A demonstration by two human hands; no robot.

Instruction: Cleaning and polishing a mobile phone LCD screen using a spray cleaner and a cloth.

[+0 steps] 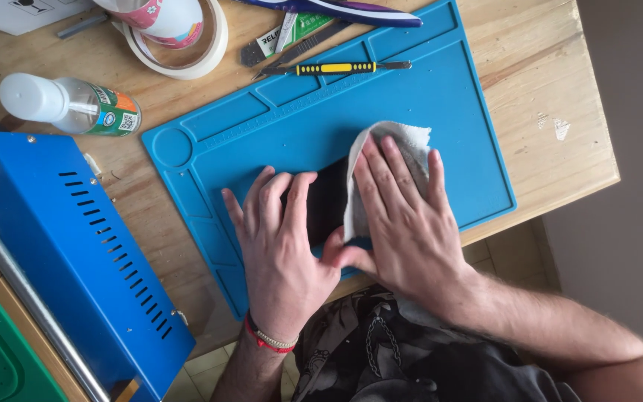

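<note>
On blue mat (277, 126), left hand (280, 246) flat on black slab (327, 201), right hand (403, 216) flat on white cloth (411, 145)

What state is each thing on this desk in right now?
Black flat device: lying on the blue mat, partly covered.
White cloth: spread over the device, pressed flat by the right hand.
Left hand: flat on the device, holding it down.
Clear bottle: on its side, capped.
Tape roll: lying flat.
Yellow-handled tool: lying unused.
</note>
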